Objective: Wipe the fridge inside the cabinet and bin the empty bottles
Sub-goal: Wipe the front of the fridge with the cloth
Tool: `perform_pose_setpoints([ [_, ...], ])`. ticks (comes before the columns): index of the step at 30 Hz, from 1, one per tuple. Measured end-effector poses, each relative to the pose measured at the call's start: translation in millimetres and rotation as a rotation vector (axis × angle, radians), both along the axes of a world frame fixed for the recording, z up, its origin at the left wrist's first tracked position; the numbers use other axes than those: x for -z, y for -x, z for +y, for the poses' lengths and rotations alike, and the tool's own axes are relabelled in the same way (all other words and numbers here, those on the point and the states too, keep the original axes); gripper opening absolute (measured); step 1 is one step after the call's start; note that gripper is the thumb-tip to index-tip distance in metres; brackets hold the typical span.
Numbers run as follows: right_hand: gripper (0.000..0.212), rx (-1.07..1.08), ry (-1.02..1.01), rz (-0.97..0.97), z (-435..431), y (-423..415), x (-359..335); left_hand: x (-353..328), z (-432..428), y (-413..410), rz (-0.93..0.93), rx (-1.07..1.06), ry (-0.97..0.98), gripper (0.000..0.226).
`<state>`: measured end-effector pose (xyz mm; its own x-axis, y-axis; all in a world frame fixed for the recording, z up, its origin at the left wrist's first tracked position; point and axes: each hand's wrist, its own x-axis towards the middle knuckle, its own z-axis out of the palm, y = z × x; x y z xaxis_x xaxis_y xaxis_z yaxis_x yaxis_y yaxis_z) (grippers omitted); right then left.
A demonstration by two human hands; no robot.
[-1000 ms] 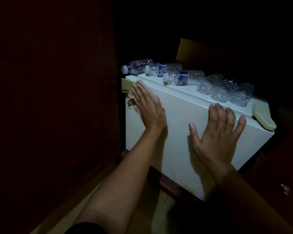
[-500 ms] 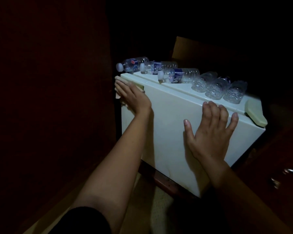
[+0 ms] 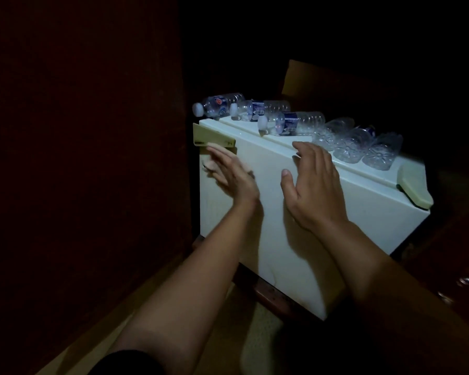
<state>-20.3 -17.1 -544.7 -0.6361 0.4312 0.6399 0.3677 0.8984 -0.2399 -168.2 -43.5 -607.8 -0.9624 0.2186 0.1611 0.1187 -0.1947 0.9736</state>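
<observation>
1. The small white fridge point(image 3: 295, 212) sits in a dark wooden cabinet, its closed door facing the person and lit against the gloom.
2. The left hand point(image 3: 229, 173) lies flat on the door near its upper left corner, fingers straight and together, pressing a pale cloth point(image 3: 210, 165) against the surface; only the edges of the cloth peek out around the fingers, so the hand is spread over it and not curled round it.
3. Just above those fingertips is a beige handle strip point(image 3: 214, 136) at the door's top left corner.
4. The right hand point(image 3: 313, 185) rests open on the door, to the right of the left hand and apart from it, thumb splayed out and fingertips reaching the door's top edge. It grasps nothing.
5. Beyond the right hand's fingertips, on the fridge top, lie clear empty bottles point(image 3: 295, 121) on their sides: three with white caps and blue labels towards the left, caps pointing left, and three more to the right showing their ribbed bases.
6. Further right of the right hand, a beige hinge cover point(image 3: 414, 186) caps the fridge's top right corner.
7. To the left of the left hand stands the dark reddish cabinet door point(image 3: 79, 158).
8. Below both forearms, pale floor point(image 3: 257, 320) shows in front of the fridge.
</observation>
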Motion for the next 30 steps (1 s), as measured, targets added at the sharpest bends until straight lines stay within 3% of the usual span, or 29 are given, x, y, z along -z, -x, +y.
perform_pose_setpoints([
  [3,0.049,0.009,-0.014,0.008,3.3,-1.3,4.0,5.7,9.3,-1.8,-0.043,0.005,-0.058,0.089],
  [7,0.045,0.032,-0.027,0.015,3.5,1.2,6.8,-11.6,12.9,21.7,-0.243,-0.095,-0.102,0.074],
  [14,0.050,0.037,-0.061,0.019,1.9,2.8,8.2,33.9,11.8,38.6,-0.032,-0.137,0.196,0.070],
  [28,0.048,0.053,-0.096,0.024,2.8,6.7,12.5,55.3,15.4,57.8,0.155,-0.185,0.208,0.065],
  [30,0.043,0.060,-0.111,0.032,4.2,7.8,14.0,70.3,16.5,53.8,0.085,-0.171,0.163,0.064],
])
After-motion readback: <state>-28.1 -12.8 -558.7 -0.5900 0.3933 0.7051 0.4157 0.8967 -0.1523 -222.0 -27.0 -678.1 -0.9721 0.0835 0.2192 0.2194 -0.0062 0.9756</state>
